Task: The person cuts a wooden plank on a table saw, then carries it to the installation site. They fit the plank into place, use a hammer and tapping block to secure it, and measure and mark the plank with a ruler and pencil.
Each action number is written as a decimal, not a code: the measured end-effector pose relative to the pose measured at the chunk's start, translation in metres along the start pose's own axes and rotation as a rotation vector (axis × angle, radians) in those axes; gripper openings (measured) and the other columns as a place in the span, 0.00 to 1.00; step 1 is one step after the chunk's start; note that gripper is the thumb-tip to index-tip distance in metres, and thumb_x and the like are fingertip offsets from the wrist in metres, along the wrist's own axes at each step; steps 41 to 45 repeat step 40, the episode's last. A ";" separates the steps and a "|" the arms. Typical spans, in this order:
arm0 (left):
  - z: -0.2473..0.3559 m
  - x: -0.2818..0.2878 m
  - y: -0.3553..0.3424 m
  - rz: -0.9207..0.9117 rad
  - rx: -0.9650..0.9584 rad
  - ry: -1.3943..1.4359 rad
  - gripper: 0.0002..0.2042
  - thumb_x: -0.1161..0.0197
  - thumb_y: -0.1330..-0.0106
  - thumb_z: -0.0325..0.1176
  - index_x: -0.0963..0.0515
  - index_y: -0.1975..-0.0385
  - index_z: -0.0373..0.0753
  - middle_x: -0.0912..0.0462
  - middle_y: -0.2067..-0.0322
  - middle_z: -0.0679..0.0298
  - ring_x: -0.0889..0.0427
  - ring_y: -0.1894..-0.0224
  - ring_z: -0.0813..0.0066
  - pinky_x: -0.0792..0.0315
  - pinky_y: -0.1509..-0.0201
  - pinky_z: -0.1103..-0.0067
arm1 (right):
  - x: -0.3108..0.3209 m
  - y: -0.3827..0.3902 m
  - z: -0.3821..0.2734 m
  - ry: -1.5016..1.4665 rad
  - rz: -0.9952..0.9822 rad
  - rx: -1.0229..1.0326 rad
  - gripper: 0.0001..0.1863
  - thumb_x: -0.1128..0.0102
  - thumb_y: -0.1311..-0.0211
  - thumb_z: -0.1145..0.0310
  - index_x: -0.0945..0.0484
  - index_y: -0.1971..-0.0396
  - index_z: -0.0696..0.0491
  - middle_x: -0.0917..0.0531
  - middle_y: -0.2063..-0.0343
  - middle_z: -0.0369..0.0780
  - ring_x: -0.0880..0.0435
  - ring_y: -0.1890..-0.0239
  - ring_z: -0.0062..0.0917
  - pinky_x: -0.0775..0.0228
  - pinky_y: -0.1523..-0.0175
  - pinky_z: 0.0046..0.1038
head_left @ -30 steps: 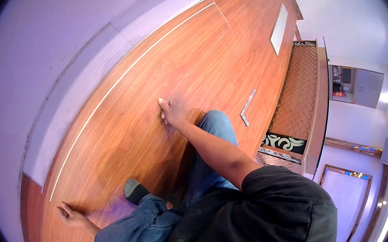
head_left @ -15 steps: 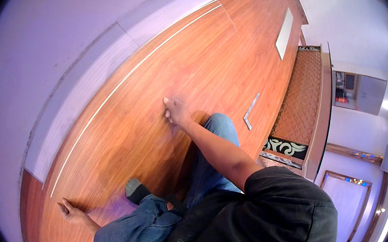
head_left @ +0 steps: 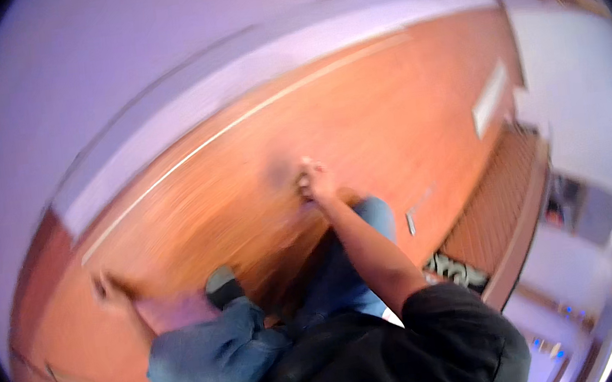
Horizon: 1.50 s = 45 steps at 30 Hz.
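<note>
My right hand [head_left: 317,180] hovers over or rests on the wood-look floor [head_left: 401,99], in front of my bent knee. Its fingers are curled, and blur hides what they hold, if anything. Far to the left, my left hand [head_left: 110,292] is low over the floor beside my other knee. Motion smears its fingers. A long thin white strip [head_left: 190,153] runs along the floor near the wall. To the right of my knee lies a small angled metal piece [head_left: 411,223].
A white rectangular piece [head_left: 491,101] lies at the far right of the floor. Beyond it stands furniture with a brown patterned panel [head_left: 489,198]. A pale wall [head_left: 142,51] curves along the far left. A long-handled tool [head_left: 72,381] lies at the lower left.
The view has turned and blurred, so the room appears shifted. My right hand sits farther right in the picture; my left hand appears a little higher.
</note>
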State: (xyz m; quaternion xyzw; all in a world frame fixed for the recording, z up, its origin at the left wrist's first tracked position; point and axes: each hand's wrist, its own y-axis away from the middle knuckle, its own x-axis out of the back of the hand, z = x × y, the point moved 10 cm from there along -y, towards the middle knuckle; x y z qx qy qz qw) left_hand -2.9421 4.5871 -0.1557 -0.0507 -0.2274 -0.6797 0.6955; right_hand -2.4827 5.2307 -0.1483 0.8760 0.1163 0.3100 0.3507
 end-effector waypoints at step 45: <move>0.115 -0.055 0.039 0.234 0.054 -0.215 0.18 0.24 0.33 0.38 0.13 0.49 0.33 0.12 0.52 0.51 0.11 0.55 0.62 0.18 0.47 0.72 | 0.043 0.042 -0.009 -0.155 -0.100 0.051 0.23 0.41 0.23 0.43 0.33 0.72 0.43 0.28 0.85 0.30 0.34 0.89 0.15 0.46 0.87 0.21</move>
